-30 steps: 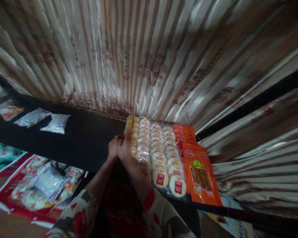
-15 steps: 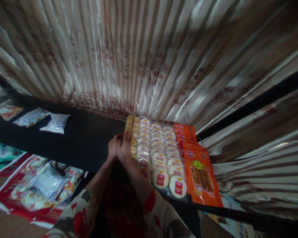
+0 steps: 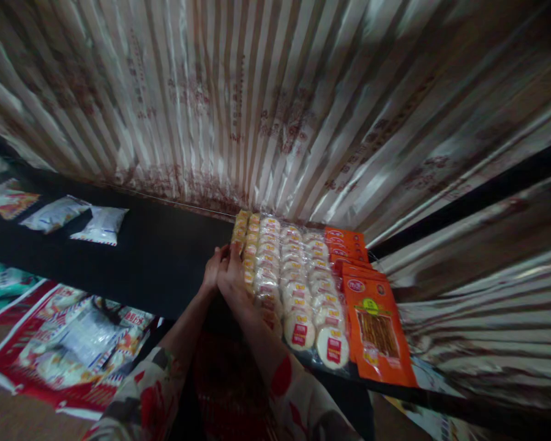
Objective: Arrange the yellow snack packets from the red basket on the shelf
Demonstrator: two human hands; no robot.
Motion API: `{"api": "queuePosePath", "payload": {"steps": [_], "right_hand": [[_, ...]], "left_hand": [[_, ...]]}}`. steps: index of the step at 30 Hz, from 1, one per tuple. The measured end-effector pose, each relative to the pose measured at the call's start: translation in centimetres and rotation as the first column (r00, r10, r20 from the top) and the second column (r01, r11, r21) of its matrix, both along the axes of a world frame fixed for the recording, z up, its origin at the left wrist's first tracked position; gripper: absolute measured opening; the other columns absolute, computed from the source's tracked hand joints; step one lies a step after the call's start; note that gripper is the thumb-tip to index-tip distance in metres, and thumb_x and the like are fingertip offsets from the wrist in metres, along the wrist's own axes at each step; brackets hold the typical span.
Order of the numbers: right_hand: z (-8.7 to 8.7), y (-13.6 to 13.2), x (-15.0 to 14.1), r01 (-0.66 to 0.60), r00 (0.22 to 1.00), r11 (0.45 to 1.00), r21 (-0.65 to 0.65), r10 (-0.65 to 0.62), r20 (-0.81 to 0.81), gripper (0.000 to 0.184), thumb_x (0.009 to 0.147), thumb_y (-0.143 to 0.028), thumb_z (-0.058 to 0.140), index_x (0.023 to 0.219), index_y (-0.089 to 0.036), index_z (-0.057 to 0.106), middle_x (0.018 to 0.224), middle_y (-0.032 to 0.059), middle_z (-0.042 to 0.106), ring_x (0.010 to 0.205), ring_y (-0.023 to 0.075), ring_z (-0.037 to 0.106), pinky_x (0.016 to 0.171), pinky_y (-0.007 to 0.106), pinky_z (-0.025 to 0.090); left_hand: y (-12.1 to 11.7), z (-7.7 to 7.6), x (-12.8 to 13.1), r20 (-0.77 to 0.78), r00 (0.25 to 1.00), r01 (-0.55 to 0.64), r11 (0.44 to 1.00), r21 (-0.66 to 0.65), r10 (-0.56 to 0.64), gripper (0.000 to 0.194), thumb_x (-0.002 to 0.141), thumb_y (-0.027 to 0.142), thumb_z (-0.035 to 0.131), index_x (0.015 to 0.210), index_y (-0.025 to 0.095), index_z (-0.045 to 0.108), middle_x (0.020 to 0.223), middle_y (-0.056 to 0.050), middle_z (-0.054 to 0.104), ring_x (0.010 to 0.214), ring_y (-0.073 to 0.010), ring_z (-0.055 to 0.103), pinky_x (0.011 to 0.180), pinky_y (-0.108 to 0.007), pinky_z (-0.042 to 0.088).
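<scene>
My left hand [image 3: 212, 269] and my right hand [image 3: 232, 275] are close together at the left side of the row of yellow packets [image 3: 239, 229] on the black shelf. The fingers of both hands are curled in, and what is between them is hidden. My right hand touches or nearly touches the front of the yellow row. To the right stand rows of round white cakes [image 3: 298, 331] in clear wrap with red and yellow labels, lined up from back to front.
Orange snack bags [image 3: 376, 324] overlap at the right end of the shelf [image 3: 165, 257]. White pillow-shaped packets [image 3: 101, 225] lie at the left. Below is a red-edged bag [image 3: 9, 355] holding snack packets [image 3: 92, 337]. A striped plastic sheet [image 3: 211, 110] hangs behind.
The view has shifted slightly. Both hands stay beside the yellow packets, with only small finger movement.
</scene>
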State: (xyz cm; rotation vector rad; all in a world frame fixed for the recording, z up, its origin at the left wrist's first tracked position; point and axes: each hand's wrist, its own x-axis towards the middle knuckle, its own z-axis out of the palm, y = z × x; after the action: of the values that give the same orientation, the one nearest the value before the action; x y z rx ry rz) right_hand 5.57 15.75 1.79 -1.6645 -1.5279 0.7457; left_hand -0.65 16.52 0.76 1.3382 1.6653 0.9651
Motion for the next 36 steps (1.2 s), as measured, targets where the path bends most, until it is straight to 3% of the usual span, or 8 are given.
{"api": "queuePosePath", "payload": {"steps": [5, 10, 16, 20, 29, 36], "right_hand": [[-0.5, 0.1, -0.1, 0.012, 1.0, 0.999, 0.035, -0.012, 0.016, 0.049, 0.079, -0.013, 0.04, 0.127, -0.005, 0.045, 0.127, 0.0188, 0.054, 0.119, 0.024, 0.051, 0.104, 0.036, 0.036], [-0.4, -0.2, 0.2, 0.0, 1.0, 0.998, 0.058, -0.001, 0.017, 0.048, 0.08, -0.013, 0.04, 0.126, -0.005, 0.047, 0.126, 0.0172, 0.056, 0.119, 0.0219, 0.051, 0.104, 0.031, 0.036], [-0.1, -0.8, 0.2, -0.044, 0.999, 0.998, 0.047, 0.045, -0.005, 0.049, 0.079, -0.011, 0.04, 0.127, -0.007, 0.048, 0.128, 0.0154, 0.055, 0.12, 0.02, 0.05, 0.104, 0.032, 0.036], [0.7, -2.1, 0.2, -0.118, 0.993, 0.993, 0.012, 0.117, 0.016, 0.047, 0.079, -0.01, 0.041, 0.124, -0.004, 0.051, 0.124, 0.0173, 0.057, 0.117, 0.0206, 0.052, 0.103, 0.031, 0.038], [1.4, -6.1, 0.3, -0.247, 0.969, 0.966, 0.077, 0.245, 0.037, 0.035, 0.08, -0.009, 0.038, 0.101, -0.013, 0.065, 0.11, 0.0104, 0.063, 0.11, 0.0173, 0.054, 0.101, 0.031, 0.038], [0.4, -9.9, 0.8, -0.302, 0.952, 0.951, 0.071, 0.298, 0.063, 0.036, 0.078, -0.007, 0.04, 0.1, -0.013, 0.068, 0.107, 0.0114, 0.063, 0.107, 0.019, 0.054, 0.097, 0.032, 0.041]], "left_hand": [[0.0, 0.1, 0.0, -0.012, 0.999, 0.034, 0.999, -0.009, -0.034, 0.045, 0.092, 0.021, 0.024, 0.124, 0.015, 0.055, 0.117, -0.006, 0.065, 0.109, -0.0177, 0.059, 0.099, -0.029, 0.041], [0.4, -0.9, -0.1, -0.036, 0.999, 0.025, 0.996, 0.08, -0.022, 0.037, 0.084, 0.02, 0.044, 0.117, 0.014, 0.059, 0.115, -0.009, 0.065, 0.108, -0.0208, 0.059, 0.1, -0.032, 0.041], [-0.3, -2.5, -0.4, 0.202, 0.964, -0.192, 0.977, 0.09, 0.171, 0.032, 0.08, 0.025, 0.045, 0.102, 0.015, 0.065, 0.103, -0.009, 0.069, 0.097, -0.0193, 0.062, 0.091, -0.032, 0.047], [-1.9, -2.4, -0.9, 0.224, 0.952, -0.236, 0.965, 0.113, 0.206, 0.029, 0.076, 0.028, 0.047, 0.094, 0.015, 0.067, 0.094, -0.008, 0.07, 0.087, -0.0193, 0.063, 0.082, -0.031, 0.049], [-6.4, -1.5, -1.2, 0.196, 0.947, -0.283, 0.948, 0.145, 0.253, 0.021, 0.073, 0.026, 0.047, 0.08, 0.016, 0.064, 0.078, -0.004, 0.067, 0.076, -0.0167, 0.06, 0.075, -0.028, 0.047], [-10.9, -2.5, -0.8, 0.173, 0.938, -0.328, 0.933, 0.15, 0.302, 0.019, 0.074, 0.029, 0.046, 0.08, 0.017, 0.06, 0.075, -0.002, 0.064, 0.073, -0.016, 0.058, 0.069, -0.027, 0.046]]}}
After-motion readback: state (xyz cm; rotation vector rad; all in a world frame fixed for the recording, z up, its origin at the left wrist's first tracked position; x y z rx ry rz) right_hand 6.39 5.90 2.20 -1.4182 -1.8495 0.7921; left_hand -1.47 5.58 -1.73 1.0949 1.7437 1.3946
